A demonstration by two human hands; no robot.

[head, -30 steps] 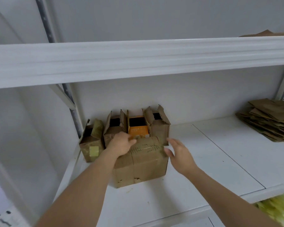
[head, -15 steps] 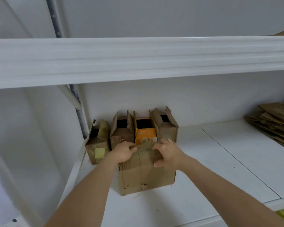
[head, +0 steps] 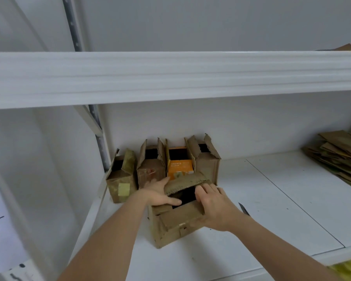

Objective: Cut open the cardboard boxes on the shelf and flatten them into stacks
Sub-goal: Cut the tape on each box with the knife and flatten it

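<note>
A worn brown cardboard box point(head: 176, 230) stands on the white shelf point(head: 282, 203) in front of me, its top open and dark inside. Its far flap point(head: 187, 180) is lifted. My left hand point(head: 159, 193) holds the box's left top edge, fingers reaching behind that flap and thumb lying across the opening. My right hand point(head: 213, 207) grips the right top edge with its fingers curled down into the opening. Behind stand four small opened boxes in a row point(head: 150, 171), one of them orange point(head: 179, 166).
A small knife point(head: 244, 208) lies on the shelf just right of my right wrist. A stack of flattened cardboard point(head: 338, 161) sits at the far right. The upper shelf's beam point(head: 170, 78) hangs low overhead. Something yellow point(head: 349, 270) shows below the shelf's front edge.
The box's top, closed a second ago, now stands open with the far flap raised. My right hand came in from the right onto the box, and both hands pulled the flaps apart.
</note>
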